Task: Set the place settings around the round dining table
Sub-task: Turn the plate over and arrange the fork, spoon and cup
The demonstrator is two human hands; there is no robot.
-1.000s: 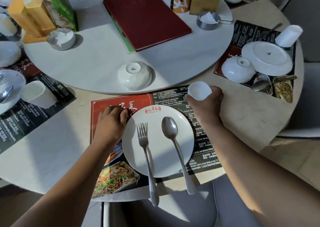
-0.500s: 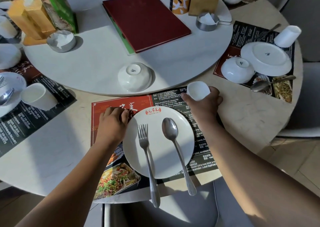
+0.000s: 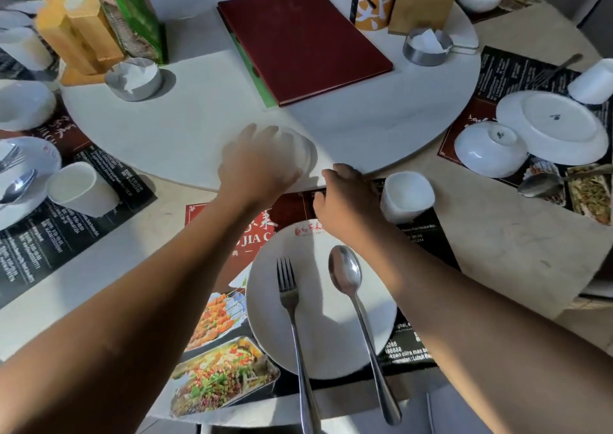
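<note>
Fingers point(image 3: 262, 135) of left hand point(image 3: 255, 165) spread over blurred white bowl point(image 3: 305, 150) at lazy Susan point(image 3: 199, 128) edge, twelve o'clock of plate point(image 3: 318, 327) bearing fork point(image 3: 292, 317) and spoon point(image 3: 358, 301); right hand point(image 3: 345, 195) loosely curled, empty, just nine o'clock of cup point(image 3: 406, 196) on placemat point(image 3: 428, 234).

Sunlight falls in bright patches across a pale round counter point(image 3: 497, 251) with a white turntable point(image 3: 185, 135) at its middle, while a grey chair seat point(image 3: 457, 410) shows below its near edge and beige floor tiles point(image 3: 593, 321) lie to the right.
</note>
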